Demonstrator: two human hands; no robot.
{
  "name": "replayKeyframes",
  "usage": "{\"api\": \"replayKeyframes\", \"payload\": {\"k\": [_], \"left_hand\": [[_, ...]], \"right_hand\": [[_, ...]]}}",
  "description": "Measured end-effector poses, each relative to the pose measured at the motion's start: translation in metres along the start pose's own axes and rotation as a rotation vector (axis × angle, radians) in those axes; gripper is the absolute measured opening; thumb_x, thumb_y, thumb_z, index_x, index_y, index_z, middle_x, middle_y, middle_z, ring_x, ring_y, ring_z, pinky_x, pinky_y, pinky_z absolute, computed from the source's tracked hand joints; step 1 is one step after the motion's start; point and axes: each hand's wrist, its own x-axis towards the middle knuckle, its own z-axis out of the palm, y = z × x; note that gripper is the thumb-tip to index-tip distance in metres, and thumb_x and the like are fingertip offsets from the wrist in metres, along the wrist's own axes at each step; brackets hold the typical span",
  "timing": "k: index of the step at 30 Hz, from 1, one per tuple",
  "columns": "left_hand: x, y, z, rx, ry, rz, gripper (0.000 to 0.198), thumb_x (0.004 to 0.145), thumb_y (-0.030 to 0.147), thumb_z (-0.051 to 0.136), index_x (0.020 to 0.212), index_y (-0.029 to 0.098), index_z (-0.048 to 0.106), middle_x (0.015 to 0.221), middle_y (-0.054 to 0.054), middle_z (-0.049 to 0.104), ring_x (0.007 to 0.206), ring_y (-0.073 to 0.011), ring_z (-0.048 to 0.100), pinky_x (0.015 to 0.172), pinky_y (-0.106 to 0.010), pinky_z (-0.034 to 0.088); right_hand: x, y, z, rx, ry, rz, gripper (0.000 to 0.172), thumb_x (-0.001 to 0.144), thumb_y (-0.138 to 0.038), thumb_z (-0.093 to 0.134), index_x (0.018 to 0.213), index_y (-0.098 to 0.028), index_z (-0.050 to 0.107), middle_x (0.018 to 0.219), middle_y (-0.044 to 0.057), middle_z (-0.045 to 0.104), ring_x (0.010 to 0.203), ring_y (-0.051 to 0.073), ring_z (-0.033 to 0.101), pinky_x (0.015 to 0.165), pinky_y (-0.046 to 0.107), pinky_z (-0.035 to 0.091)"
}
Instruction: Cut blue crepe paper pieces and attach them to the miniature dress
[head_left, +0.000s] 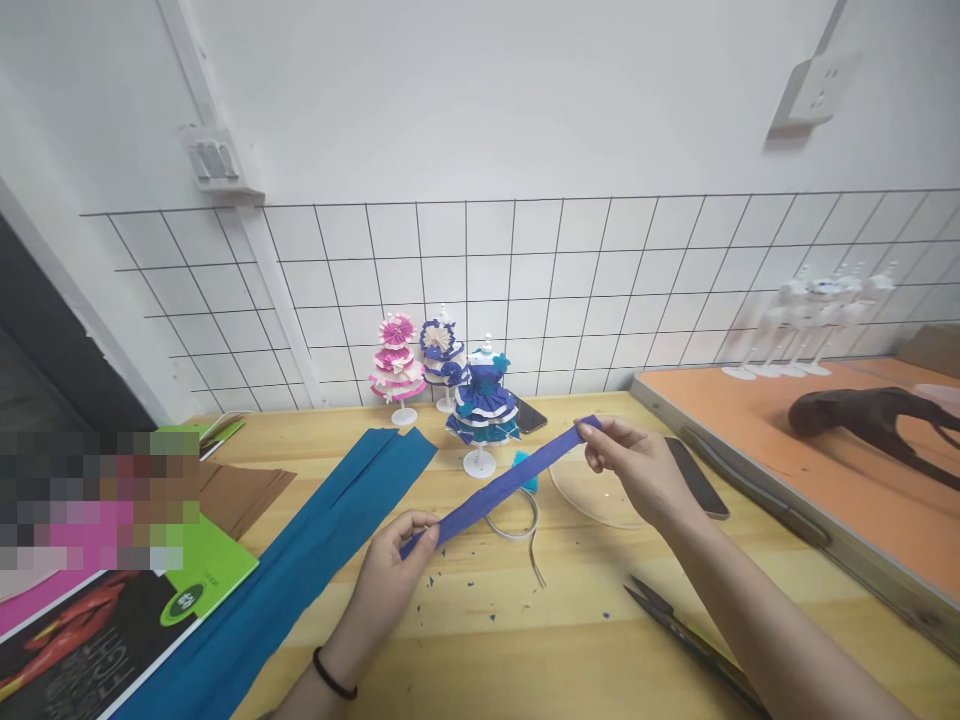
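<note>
A narrow strip of purple-blue crepe paper is stretched slantwise above the table between my two hands. My left hand pinches its lower left end, and a dark band circles that wrist. At the upper right end, my right hand grips the strip between thumb and fingers. Just behind the strip stands a small dress form wearing a layered blue, white and teal paper dress. Below the strip lies a coil of thin pale ribbon, near a bit of bright blue material.
Long teal crepe paper and a printed magazine lie left. Pink and blue-cream dressed forms stand behind. Scissors and a phone lie right, beside an orange board holding white forms.
</note>
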Motion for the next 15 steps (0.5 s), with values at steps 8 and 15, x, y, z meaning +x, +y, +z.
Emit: {"api": "replayKeyframes", "payload": {"k": [8,15], "left_hand": [[0.014,-0.004,-0.043,0.265,-0.037,-0.073,0.032,0.072,0.038,0.050,0.093,0.017,0.061,0.085,-0.006,0.066,0.080,-0.0226,0.058,0.071,-0.030,0.044],[0.019,-0.023,-0.081,0.685,-0.075,-0.129,0.027,0.067,0.032,0.051,0.088,0.021,0.064,0.094,-0.006,0.066,0.088,-0.0251,0.058,0.074,-0.031,0.042]], "right_hand": [[-0.001,0.008,0.008,-0.056,-0.250,0.141,0.023,0.067,-0.037,0.062,0.069,-0.014,0.060,0.050,-0.003,0.052,0.044,0.008,0.045,0.045,0.020,0.034],[-0.015,0.022,0.034,-0.057,-0.483,0.256,0.024,0.068,-0.036,0.061,0.077,-0.014,0.060,0.063,0.001,0.062,0.045,0.007,0.050,0.044,0.019,0.039]]}}
